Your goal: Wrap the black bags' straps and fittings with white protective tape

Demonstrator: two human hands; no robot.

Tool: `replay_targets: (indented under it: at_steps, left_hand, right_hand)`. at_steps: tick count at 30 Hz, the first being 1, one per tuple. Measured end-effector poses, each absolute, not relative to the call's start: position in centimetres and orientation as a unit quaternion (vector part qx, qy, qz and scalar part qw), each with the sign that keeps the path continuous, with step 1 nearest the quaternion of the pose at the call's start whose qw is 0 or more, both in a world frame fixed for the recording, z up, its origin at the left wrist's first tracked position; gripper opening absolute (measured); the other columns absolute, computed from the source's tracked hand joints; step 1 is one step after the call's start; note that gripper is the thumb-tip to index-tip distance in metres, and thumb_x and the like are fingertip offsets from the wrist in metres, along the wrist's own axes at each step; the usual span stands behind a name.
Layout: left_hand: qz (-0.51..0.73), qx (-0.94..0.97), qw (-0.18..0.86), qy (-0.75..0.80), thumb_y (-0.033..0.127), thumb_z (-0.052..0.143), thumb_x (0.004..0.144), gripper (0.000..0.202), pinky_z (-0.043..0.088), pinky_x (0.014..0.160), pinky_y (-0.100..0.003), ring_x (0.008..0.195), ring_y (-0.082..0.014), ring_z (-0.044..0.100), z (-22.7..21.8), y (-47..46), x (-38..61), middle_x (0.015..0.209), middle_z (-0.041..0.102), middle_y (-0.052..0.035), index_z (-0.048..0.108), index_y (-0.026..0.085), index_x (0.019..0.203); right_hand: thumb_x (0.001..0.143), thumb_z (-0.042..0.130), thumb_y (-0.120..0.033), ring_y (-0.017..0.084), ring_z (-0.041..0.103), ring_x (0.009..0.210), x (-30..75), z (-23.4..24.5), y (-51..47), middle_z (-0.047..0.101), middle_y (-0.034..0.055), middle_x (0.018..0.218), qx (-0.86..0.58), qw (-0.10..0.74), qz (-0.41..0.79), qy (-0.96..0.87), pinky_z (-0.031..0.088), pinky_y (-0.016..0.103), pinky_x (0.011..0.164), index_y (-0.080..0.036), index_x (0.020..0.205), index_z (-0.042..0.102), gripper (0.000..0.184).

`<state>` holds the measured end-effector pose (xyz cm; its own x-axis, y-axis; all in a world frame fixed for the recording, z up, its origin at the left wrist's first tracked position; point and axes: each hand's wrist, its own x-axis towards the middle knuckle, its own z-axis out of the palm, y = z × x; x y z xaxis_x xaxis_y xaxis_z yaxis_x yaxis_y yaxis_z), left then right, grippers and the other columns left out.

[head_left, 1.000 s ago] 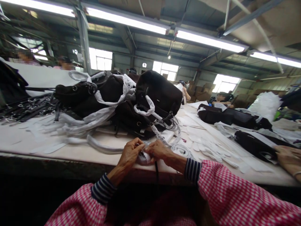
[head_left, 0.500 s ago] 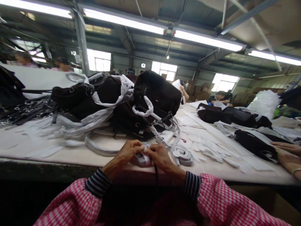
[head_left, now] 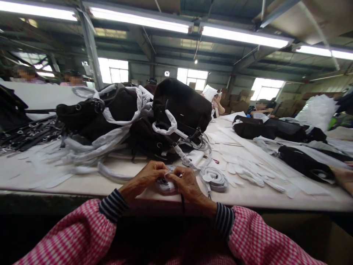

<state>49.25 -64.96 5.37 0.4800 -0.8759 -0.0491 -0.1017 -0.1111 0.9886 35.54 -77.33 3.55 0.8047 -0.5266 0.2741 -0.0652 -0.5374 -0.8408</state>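
Quickly: left hand (head_left: 142,178) and right hand (head_left: 187,182) pinch a white bundle (head_left: 167,186) at 6 o'clock, fingers close together; the hanging black cord (head_left: 182,206) could snag if pulled.

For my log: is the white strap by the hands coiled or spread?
Coiled: the white strap lies looped beside the right hand.

Tube lights (head_left: 138,19) and glaring windows (head_left: 113,70) beyond the fingers (head_left: 179,176) give bright, even light (shadows stay soft), while the edges bow with wide-lens distortion.
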Motion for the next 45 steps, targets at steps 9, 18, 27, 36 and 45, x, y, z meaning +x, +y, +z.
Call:
replay_targets:
  at_steps: [9,18,27,36,45]
  left_hand:
    - [-0.265,0.686,0.557,-0.387,0.043,0.067,0.07,0.028,0.036,0.057,-0.024,0.06,-0.0132,0.052,5.0,-65.8,48.1,0.063,0.059,0.0014,0.062,0.016,0.068]
    - [-0.156,0.725,0.537,-0.401,0.045,0.056,0.075,0.029,0.037,0.06,-0.027,0.065,-0.0176,0.052,4.4,-66.0,47.5,0.065,0.059,-0.0008,0.062,0.018,0.067]
    - [-0.097,0.743,0.529,-0.399,0.042,0.054,0.082,0.028,0.036,0.061,-0.028,0.064,-0.0177,0.051,5.6,-66.1,46.6,0.065,0.057,0.0003,0.06,0.019,0.068]
    - [-0.064,0.723,0.497,-0.475,0.036,0.059,0.09,0.022,0.044,0.077,-0.03,0.082,-0.0209,0.063,7.4,-64.1,44.7,0.083,0.07,-0.002,0.069,0.021,0.077]
    - [-0.016,0.697,0.501,-0.514,0.021,0.072,0.086,0.015,0.05,0.09,-0.034,0.099,-0.0222,0.065,1.7,-61.1,44.7,0.1,0.071,-0.002,0.065,0.023,0.099]
  right_hand:
    - [0.086,0.068,-0.025,0.016,0.058,0.075,35.8,3.2,-77.7,0.065,-0.0021,0.083,-0.825,0.47,-0.308,0.058,0.044,0.026,0.071,-0.022,0.084,0.067,0.004]
    - [0.084,0.071,-0.022,0.015,0.055,0.074,35.3,3.3,-79.1,0.061,-0.0009,0.083,-0.811,0.529,-0.248,-0.015,0.043,0.026,0.068,-0.021,0.077,0.068,0.008]
    - [0.091,0.065,-0.016,0.016,0.055,0.088,32.8,3.7,-77.9,0.056,-0.0006,0.093,-0.867,0.439,-0.223,-0.071,0.04,0.027,0.077,-0.02,0.077,0.059,0.015]
    - [0.081,0.076,-0.034,0.015,0.054,0.072,33.6,4.8,-77.7,0.059,-0.0028,0.079,-0.803,0.561,-0.201,0.027,0.042,0.025,0.065,-0.02,0.086,0.064,0.019]
    - [0.085,0.069,-0.038,0.013,0.043,0.065,33.5,4.9,-77.2,0.045,-0.0044,0.067,-0.797,0.562,-0.212,0.062,0.033,0.025,0.06,-0.019,0.064,0.054,0.032]
